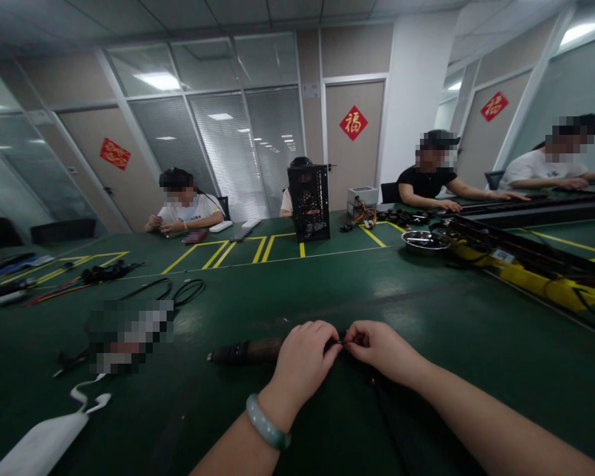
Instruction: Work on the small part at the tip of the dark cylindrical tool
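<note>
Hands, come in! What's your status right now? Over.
Left hand and right hand both pinched on small black part. Dark cylinder lies on green table, at left hand. Black cables farther off, not in the way. Over.

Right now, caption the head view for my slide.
Left hand and right hand pinch a small dark part near a tool on a green table.

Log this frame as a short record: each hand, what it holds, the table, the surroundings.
left hand: closed over one end of a dark cylindrical object lying on the table; bracelet on the wrist
right hand: fingertips pinch a small dark part at that end
table: green, yellow lines
nearby: black cables, computer case, metal bowl
other people: seated at the far side
</note>
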{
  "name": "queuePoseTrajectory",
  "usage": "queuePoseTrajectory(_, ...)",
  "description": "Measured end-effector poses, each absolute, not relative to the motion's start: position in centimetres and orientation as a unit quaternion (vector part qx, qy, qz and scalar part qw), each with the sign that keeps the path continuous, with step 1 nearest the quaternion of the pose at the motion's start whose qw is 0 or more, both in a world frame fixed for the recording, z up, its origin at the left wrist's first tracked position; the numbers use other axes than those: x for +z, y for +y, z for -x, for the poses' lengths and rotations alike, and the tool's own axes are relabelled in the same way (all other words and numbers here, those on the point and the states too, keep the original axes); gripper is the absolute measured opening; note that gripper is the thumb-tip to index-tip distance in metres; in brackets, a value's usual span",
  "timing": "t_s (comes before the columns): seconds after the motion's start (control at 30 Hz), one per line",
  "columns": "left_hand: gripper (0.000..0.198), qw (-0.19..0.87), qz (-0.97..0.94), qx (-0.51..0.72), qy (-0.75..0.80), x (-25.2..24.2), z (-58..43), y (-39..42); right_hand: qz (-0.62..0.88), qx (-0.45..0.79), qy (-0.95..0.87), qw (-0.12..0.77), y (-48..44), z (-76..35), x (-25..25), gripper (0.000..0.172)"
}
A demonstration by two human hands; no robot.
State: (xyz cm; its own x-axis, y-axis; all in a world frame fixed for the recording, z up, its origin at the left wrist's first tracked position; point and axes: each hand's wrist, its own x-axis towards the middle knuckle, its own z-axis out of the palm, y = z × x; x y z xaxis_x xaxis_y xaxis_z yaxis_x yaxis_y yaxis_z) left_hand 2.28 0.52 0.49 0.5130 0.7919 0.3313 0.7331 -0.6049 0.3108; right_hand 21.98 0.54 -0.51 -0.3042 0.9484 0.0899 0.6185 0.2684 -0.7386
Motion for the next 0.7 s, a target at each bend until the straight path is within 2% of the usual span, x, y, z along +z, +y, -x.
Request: queuePoseTrajectory(0.7, 0.01, 0.063, -0.87, 0.222, 0.436, 0.42, -2.13, 0.63, 0.519, 0.305, -0.749, 0.275, 0.69, -22.07, -0.99, 0.009)
